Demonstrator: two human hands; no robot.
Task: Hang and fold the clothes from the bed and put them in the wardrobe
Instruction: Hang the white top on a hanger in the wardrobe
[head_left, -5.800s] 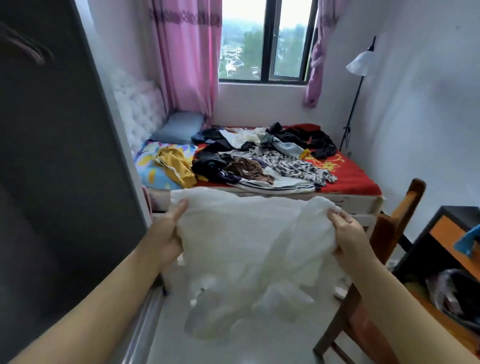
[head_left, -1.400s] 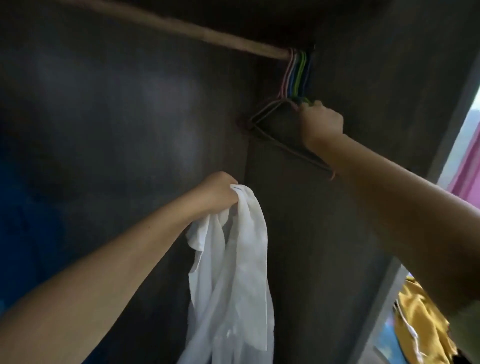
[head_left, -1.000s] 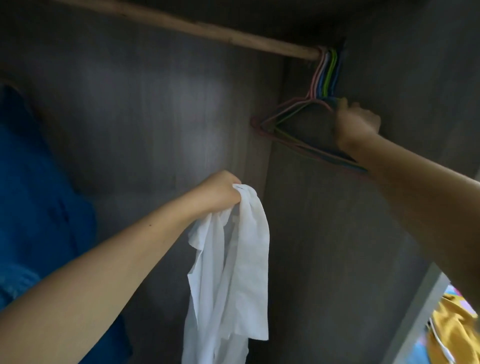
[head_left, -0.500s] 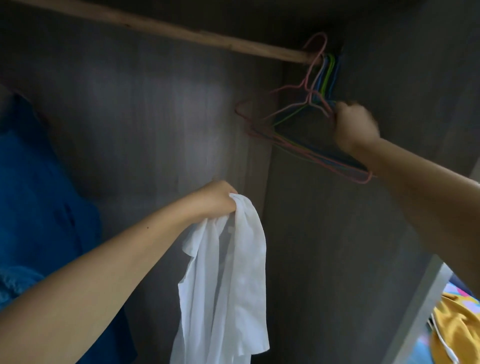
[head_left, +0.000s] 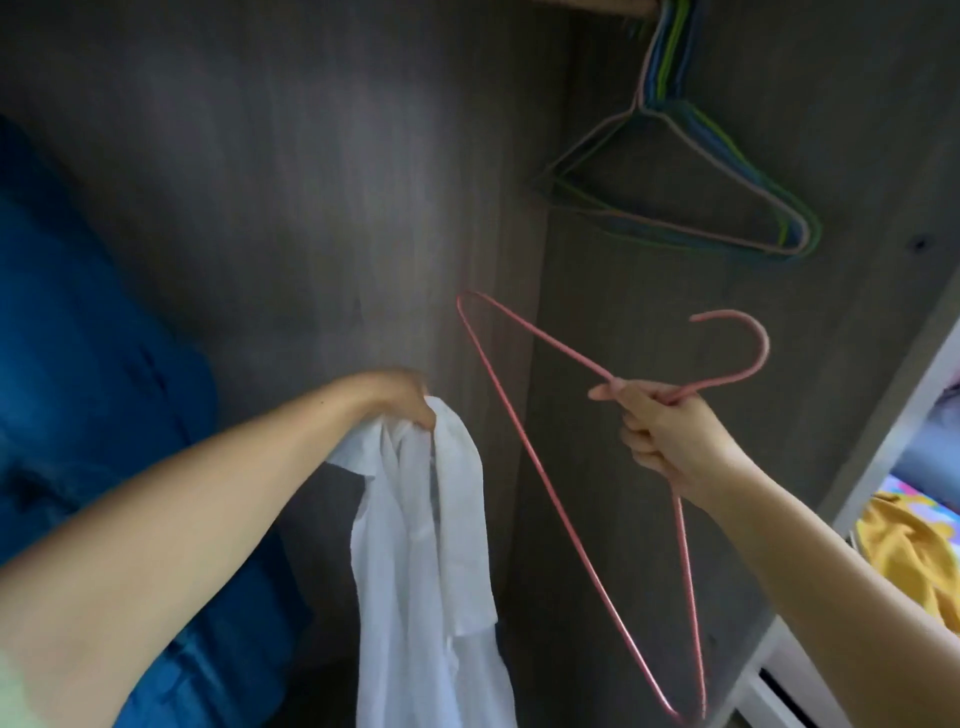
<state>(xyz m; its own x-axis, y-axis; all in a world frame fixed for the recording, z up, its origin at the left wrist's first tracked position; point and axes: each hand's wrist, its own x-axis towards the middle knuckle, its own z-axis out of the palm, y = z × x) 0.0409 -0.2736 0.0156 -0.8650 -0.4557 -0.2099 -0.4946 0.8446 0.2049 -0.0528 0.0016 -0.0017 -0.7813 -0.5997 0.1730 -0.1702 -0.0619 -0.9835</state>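
The right hand (head_left: 670, 436) has its fingers curled round the neck of a pink hanger (head_left: 524, 452), free of the rail. At nine o'clock from it, the left hand (head_left: 400, 397) bunches a white shirt (head_left: 426, 561) inside the wardrobe (head_left: 291, 182). With the cloth gathered, the collar opening is hard to find; the hanger's end may snag a sleeve.

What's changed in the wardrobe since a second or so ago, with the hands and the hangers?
The right hand has pulled the pink hanger off the rail and brought it down, gripping it at the neck. The other hangers stay bunched on the rail. The left hand still grips the white shirt, hanging as before.
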